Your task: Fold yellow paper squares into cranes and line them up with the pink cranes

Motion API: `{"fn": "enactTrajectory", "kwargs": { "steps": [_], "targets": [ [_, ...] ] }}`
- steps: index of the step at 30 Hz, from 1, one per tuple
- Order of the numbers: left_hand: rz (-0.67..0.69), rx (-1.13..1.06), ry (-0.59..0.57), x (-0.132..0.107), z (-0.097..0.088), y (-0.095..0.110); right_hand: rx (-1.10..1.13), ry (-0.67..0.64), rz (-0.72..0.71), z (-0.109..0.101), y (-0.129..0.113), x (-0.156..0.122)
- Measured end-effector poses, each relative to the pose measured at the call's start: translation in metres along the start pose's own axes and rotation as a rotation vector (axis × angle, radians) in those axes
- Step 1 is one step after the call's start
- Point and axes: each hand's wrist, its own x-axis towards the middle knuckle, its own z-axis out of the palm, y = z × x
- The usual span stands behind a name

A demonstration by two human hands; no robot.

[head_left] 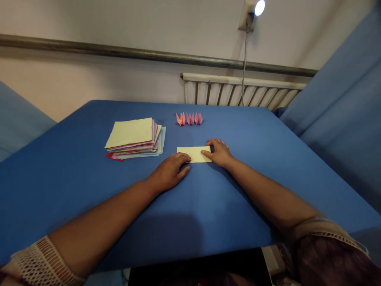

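Note:
A pale yellow sheet of paper (195, 152), folded into a long narrow rectangle, lies flat on the blue table in front of me. My left hand (171, 171) rests on its lower left part with the fingers laid over the edge and the thumb apart on the table. At the paper's right end, my right hand (219, 153) has its thumb on top and its fingers curled around the far right corner. The undersides of those fingers are hidden.
To the left stands a stack of coloured paper sheets (131, 135), yellow on top. Several small pink and orange folded paper pieces (190, 119) stand in a row farther back. Behind the blue table (238, 127) are a radiator (232, 81) and a wall pipe (127, 51).

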Motion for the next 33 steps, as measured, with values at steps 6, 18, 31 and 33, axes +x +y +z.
{"fn": "enactTrajectory", "kwargs": {
  "steps": [6,18,31,33],
  "targets": [
    [-0.089,-0.100,0.061,-0.001,0.001,0.001,0.181,0.061,-0.227,-0.004,0.000,0.002],
    [-0.044,0.093,0.067,-0.006,-0.010,0.010,0.291,0.003,-0.514,-0.035,-0.031,-0.032],
    [-0.239,-0.078,0.094,0.002,-0.004,-0.016,0.438,-0.447,-0.119,-0.027,0.002,-0.005],
    [-0.193,0.005,0.092,0.000,-0.004,-0.017,0.358,-0.416,-0.217,-0.025,0.005,-0.004]
  ]
}}
